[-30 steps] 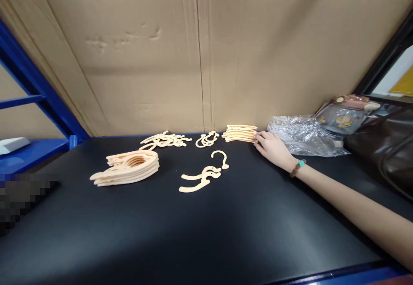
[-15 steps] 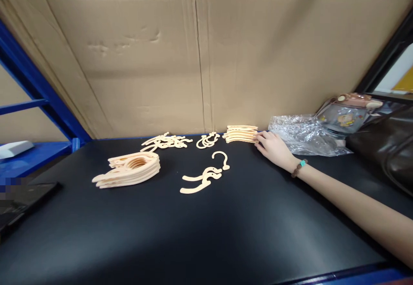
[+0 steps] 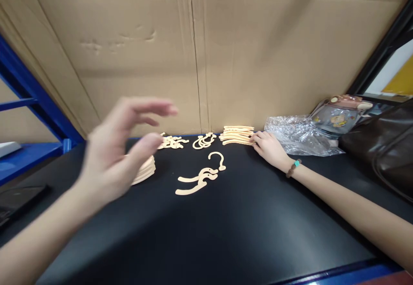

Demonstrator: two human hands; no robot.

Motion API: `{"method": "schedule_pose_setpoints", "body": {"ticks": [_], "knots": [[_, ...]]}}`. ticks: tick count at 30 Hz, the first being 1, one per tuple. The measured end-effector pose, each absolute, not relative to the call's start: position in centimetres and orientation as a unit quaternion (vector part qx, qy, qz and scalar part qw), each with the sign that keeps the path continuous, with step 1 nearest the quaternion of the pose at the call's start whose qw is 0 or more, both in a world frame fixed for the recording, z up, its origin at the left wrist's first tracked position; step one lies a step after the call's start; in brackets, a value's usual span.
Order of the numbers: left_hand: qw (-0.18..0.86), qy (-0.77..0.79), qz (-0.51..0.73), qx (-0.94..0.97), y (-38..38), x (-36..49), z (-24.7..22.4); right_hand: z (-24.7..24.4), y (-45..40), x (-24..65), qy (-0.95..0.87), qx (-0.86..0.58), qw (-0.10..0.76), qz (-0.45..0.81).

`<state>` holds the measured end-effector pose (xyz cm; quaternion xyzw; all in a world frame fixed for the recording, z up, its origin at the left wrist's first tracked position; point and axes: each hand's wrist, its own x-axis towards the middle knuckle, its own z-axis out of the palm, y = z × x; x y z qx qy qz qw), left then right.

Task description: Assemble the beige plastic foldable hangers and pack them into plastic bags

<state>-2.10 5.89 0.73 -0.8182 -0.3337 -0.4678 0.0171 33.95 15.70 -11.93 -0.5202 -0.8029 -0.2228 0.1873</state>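
Observation:
My right hand (image 3: 269,148) reaches to the right end of a stack of cream plastic hanger bars (image 3: 237,134), its fingers closed round the ends there. How many bars it grips is hidden. My left hand (image 3: 119,147), slightly blurred, hovers in the air with thumb and fingers apart and nothing between them. Behind it, partly covered, is a stack of folded cream hangers (image 3: 146,171). Two curved hanger arms (image 3: 196,182) lie mid-table, with a single hanger hook (image 3: 217,159) just beyond them.
Several loose hanger arms (image 3: 174,142) and a small group of hooks (image 3: 204,141) lie along the back edge by the cardboard wall (image 3: 245,53). At right are crumpled clear plastic (image 3: 300,136), a clear container (image 3: 335,117) and a dark bag (image 3: 383,143). A dark flat device (image 3: 22,201) lies left.
My left hand has come into view from the lower left, in front of the stacked hangers. My right hand stays at the bars. The view has shifted slightly.

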Motion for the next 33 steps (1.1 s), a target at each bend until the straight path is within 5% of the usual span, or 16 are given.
{"method": "schedule_pose_setpoints", "body": {"ticks": [10,33], "knots": [[-0.074,-0.28,-0.101,-0.952,8.5,-1.4,-7.0,-11.5,15.3,33.3,-0.796,-0.531,0.205,-0.206],[-0.077,-0.299,-0.151,-0.939,9.1,-1.2,-9.1,-11.3,15.4,33.4,-0.745,-0.553,0.369,-0.056]]}}
